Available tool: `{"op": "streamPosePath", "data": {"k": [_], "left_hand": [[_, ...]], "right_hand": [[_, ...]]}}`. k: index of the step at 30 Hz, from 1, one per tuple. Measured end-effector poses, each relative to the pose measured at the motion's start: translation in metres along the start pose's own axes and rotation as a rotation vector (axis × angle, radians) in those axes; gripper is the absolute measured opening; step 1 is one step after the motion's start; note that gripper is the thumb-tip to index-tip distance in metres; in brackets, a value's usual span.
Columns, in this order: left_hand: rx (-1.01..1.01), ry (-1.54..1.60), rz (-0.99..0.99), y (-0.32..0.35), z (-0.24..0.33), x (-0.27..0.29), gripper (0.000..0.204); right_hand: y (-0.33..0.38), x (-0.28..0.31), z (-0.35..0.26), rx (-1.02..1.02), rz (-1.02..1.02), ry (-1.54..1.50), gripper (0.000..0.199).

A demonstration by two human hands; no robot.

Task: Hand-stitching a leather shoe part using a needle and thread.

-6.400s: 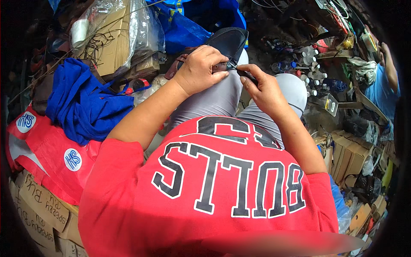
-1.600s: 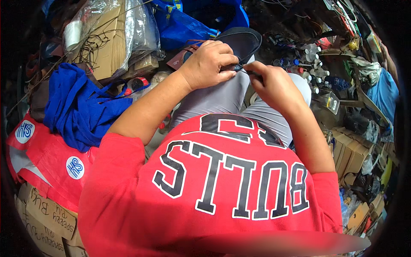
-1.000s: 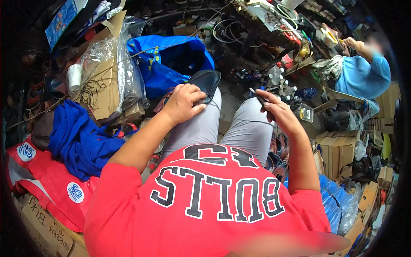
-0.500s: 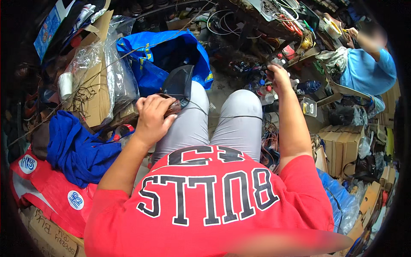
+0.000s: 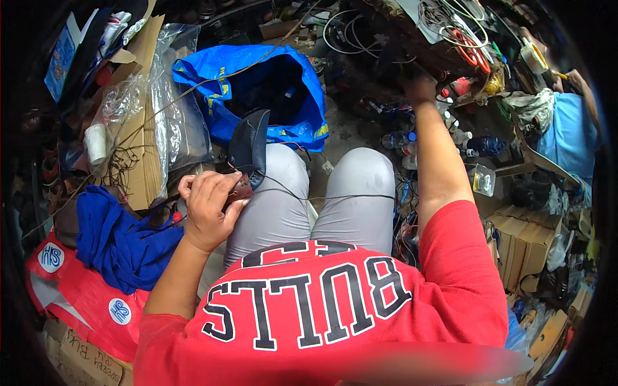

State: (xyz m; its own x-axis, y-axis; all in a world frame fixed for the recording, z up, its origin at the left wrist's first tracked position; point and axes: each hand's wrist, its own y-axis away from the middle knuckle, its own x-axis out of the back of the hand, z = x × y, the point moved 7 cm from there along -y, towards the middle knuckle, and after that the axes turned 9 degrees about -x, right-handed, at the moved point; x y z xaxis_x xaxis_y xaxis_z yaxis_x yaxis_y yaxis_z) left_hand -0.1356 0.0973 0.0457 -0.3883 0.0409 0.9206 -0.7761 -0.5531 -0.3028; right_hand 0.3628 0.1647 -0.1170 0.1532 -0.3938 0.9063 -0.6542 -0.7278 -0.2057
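My left hand point(image 5: 212, 204) grips a brown and black shoe point(image 5: 250, 151) above my left thigh. Its brown part lies under my fingers, and the dark part points away from me. A thin dark cord point(image 5: 344, 196) runs from near the shoe across both thighs. My right arm stretches far forward, with my right hand point(image 5: 421, 89) in shadow at the edge of a cluttered bench point(image 5: 412, 42). Its fingers are hidden, so what it touches cannot be made out. Several plastic bottles point(image 5: 400, 139) stand just nearer than that hand.
A gaping blue bag point(image 5: 193, 67) sits beyond my left knee. Cardboard and clear plastic point(image 5: 183, 122) lean to its left, near a blue cloth point(image 5: 116, 238). At the right are stacked cardboard boxes point(image 5: 524, 241) and another person in a light-blue shirt point(image 5: 566, 138).
My right hand has reached farther forward into the shadow by the bench. My left hand has moved slightly left and nearer, turning the shoe more upright. The other person has shifted right in view.
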Motion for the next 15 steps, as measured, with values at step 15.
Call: {"op": "streamPosePath", "data": {"k": [15], "left_hand": [[-0.112,0.09,0.173,-0.045,0.006,0.024,0.048]], "right_hand": [[0.056,0.037,-0.04,-0.043,-0.137,-0.684,0.046]]}}
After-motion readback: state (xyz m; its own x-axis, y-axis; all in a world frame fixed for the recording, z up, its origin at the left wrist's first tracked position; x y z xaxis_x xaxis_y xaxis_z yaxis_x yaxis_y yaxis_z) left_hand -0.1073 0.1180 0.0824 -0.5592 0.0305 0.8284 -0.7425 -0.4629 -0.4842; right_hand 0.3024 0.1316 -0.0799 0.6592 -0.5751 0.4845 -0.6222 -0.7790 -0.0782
